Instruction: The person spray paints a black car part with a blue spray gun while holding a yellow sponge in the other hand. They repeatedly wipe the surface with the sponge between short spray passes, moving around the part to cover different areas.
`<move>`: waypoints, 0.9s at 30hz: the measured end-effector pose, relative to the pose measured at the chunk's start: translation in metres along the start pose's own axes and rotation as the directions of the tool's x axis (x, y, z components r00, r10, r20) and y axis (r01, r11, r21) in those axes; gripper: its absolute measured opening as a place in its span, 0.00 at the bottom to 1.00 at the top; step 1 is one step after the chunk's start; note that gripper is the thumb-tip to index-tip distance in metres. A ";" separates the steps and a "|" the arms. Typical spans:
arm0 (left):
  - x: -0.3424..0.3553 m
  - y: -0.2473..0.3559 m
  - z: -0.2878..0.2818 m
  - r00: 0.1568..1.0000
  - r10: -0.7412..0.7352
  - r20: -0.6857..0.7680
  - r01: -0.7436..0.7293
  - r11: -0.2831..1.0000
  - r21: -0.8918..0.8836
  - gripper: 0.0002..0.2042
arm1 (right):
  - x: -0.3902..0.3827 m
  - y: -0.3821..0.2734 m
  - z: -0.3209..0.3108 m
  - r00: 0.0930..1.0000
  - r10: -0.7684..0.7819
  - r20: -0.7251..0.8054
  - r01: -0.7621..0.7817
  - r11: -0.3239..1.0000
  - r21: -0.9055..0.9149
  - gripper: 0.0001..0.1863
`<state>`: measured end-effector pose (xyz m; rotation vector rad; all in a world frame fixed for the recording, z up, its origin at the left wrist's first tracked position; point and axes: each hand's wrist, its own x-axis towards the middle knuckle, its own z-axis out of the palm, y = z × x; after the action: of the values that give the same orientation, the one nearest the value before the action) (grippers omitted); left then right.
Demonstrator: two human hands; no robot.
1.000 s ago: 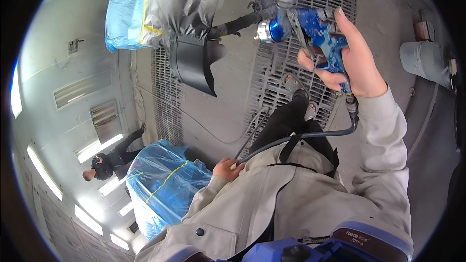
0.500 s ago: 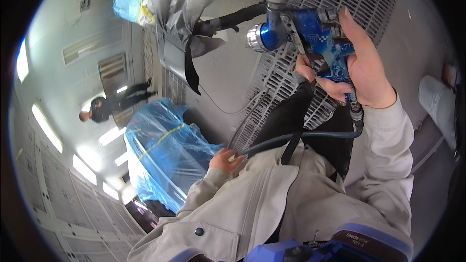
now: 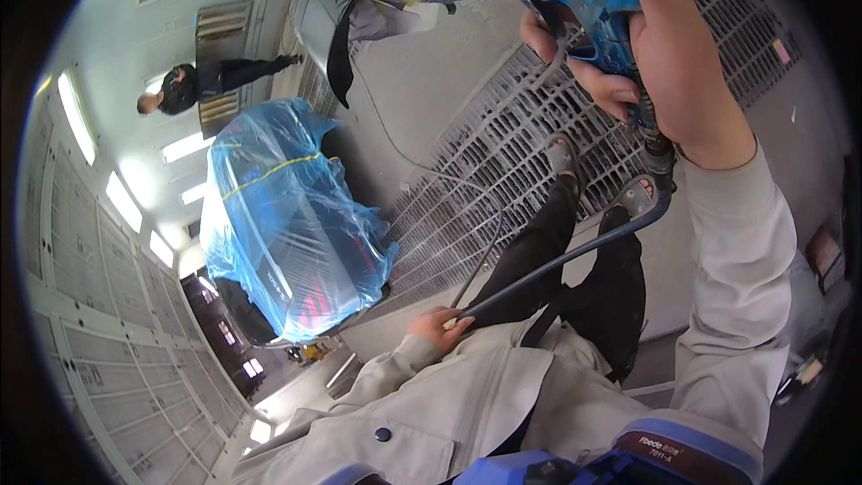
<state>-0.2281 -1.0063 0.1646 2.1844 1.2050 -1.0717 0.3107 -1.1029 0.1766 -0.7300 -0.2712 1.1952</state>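
My right hand [image 3: 678,72] grips a blue spray gun [image 3: 602,27] with a silver front cap, high on the right of the head view. From the gun's handle a dark hose [image 3: 557,265] runs down to my left hand [image 3: 435,328], whose fingers are closed on it at waist level. Left of the gun, at the top, is a curved dark panel [image 3: 325,58] beside crumpled grey masking, mounted on a taped stand. The gun's upper part is cut off by the frame's top edge.
A vehicle [image 3: 287,224] wrapped in blue plastic sits at left. A person in dark clothes [image 3: 184,90] stands beyond it by the wall. Metal floor grates [image 3: 476,153] lie under my sandalled feet. A thinner line loops across the floor. Assorted items [image 3: 822,260] are at the far right.
The gun and my right hand have risen in the picture. The view has shifted, showing more of the wrapped vehicle and grate, with the dark panel higher up.
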 end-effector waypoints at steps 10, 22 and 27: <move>-0.026 0.019 0.021 0.998 -0.059 0.010 0.060 0.997 -0.045 0.20 | 0.019 0.016 -0.031 0.979 0.019 0.202 -0.060 0.978 0.201 0.34; -0.029 0.020 0.020 0.998 -0.028 -0.049 0.024 0.997 -0.067 0.22 | -0.018 0.005 -0.006 0.995 0.102 -0.019 -0.097 0.980 0.174 0.33; -0.025 0.019 0.010 0.996 -0.088 -0.015 0.086 0.989 -0.118 0.21 | -0.023 0.045 -0.004 0.981 -0.159 0.113 0.185 0.945 -0.271 0.44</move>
<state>-0.2245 -1.0357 0.1782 2.0747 1.3480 -0.9888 0.2709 -1.1178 0.1487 -0.8805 -0.5769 1.0339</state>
